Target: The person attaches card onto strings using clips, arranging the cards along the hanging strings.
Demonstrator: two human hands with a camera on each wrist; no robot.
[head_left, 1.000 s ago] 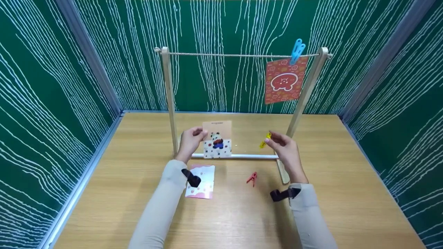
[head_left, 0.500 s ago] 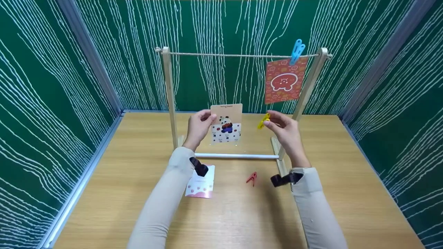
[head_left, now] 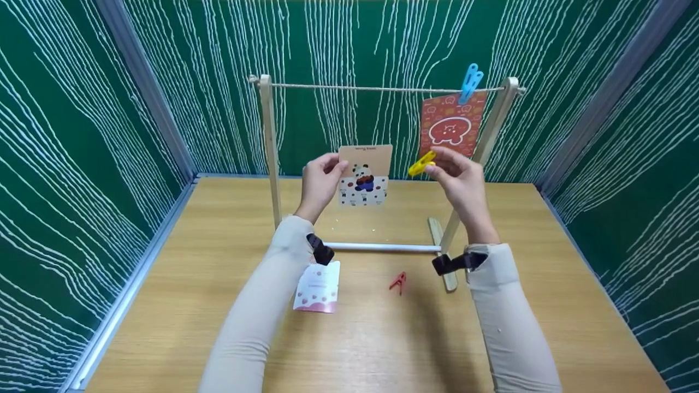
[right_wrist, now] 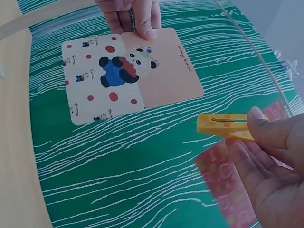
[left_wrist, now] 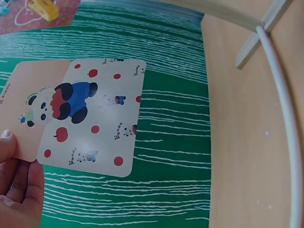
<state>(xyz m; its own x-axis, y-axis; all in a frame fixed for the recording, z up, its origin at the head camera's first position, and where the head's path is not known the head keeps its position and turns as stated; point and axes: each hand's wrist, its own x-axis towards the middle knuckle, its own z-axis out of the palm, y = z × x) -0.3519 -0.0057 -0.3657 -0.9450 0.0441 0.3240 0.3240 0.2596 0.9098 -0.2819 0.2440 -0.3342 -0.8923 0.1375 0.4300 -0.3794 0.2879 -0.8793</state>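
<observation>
My left hand (head_left: pixel 322 183) pinches a panda card (head_left: pixel 364 177) by its left edge, between thumb and fingers, and holds it upright below the rope (head_left: pixel 349 87). The card is peach on top and white with red apples below, as the left wrist view shows. In my right hand (head_left: pixel 461 185) a yellow clothespin (head_left: pixel 422 163) is pinched by its handle end, its tip pointing left toward the card. The right wrist view shows the clothespin (right_wrist: pixel 223 124) apart from the card. Behind my right fingers a red card (head_left: pixel 450 123) hangs from the rope by a blue clothespin (head_left: pixel 471 83).
The rope runs between two wooden posts (head_left: pixel 270 147) joined low down by a white bar (head_left: pixel 382 248). On the table (head_left: pixel 360 349) lie a white and pink card (head_left: pixel 318 289), partly under my left wrist, and a red clothespin (head_left: pixel 399 283). Green walls surround the table.
Both hands have risen toward the rope, the left also drifting right. The panda card and yellow clothespin have come up with them. The hanging card and the things on the table stay put.
</observation>
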